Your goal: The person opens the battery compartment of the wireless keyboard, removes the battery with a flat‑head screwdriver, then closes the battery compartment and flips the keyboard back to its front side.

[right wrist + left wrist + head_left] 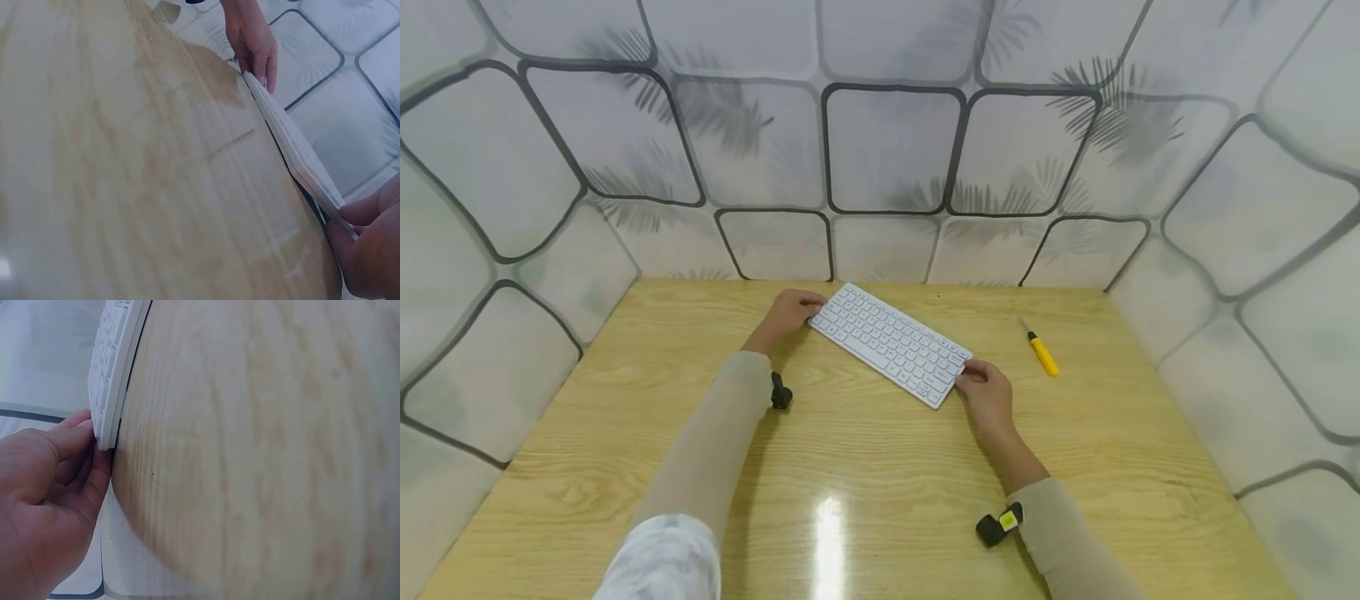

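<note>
A white keyboard (891, 343) lies at a slant over the wooden table, its left end farther back than its right end. At that far left end, my left hand (787, 315) pinches the corner; in the left wrist view, the thumb and fingers of the left hand (59, 472) meet at the edge of the keyboard (112, 375). My right hand (988, 396) grips the near right end, thumb on top and fingers beneath. Seen from the right wrist, the keyboard (297, 150) is close to the tabletop, with a dark gap or shadow below its edge.
To the right of the keyboard lies a screwdriver (1042, 354) with a yellow handle. The wooden table (880, 467) is bounded at the back and both sides by white patterned walls (887, 150). A bright reflection shows near the table's front.
</note>
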The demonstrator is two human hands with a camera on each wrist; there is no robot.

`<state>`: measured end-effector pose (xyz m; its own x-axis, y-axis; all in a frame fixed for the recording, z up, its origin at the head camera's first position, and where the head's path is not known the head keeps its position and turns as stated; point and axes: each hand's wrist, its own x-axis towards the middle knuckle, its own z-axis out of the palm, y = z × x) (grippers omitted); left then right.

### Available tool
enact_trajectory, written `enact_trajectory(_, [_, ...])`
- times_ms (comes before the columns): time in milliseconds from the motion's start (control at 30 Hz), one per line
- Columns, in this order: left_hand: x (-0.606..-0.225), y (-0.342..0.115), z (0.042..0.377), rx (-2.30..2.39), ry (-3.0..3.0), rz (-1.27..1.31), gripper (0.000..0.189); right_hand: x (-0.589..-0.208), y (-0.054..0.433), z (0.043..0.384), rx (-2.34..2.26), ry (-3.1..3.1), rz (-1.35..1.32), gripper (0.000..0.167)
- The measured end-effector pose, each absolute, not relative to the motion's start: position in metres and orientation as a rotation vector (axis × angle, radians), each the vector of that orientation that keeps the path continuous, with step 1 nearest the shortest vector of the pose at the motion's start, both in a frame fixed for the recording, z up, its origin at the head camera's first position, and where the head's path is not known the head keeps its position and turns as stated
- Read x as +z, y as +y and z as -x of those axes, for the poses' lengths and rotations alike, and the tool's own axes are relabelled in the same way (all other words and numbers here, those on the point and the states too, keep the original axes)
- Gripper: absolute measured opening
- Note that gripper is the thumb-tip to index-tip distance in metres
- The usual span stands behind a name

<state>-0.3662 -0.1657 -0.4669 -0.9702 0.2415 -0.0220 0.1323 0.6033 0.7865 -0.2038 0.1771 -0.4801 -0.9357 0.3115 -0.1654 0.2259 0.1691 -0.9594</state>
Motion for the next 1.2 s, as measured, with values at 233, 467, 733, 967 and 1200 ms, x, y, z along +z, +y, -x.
enact_trajectory(233, [-0.465,-0.168,0.364,1.284,2.702,-0.325,0.029,-0.476,0.176,0.202,1.902,-2.372,0.548,0.039])
enact_trajectory(467, [-0.461,-0.171,0.359,1.228,2.697,-0.315,0.031,-0.477,0.178,0.203,1.919,-2.362,0.529,0.039])
enact_trajectory(733, [-0.455,-0.173,0.353,1.139,2.693,-0.277,0.033,-0.479,0.184,0.206,1.928,-2.369,0.488,0.042])
enact_trajectory(967, [-0.45,-0.176,0.338,1.083,2.701,-0.297,0.034,-0.48,0.187,0.21,1.901,-2.42,0.471,0.043])
enact_trajectory(1200, [-0.446,-0.178,0.322,1.092,2.675,-0.312,0.034,-0.478,0.192,0.216,1.858,-2.495,0.459,0.043])
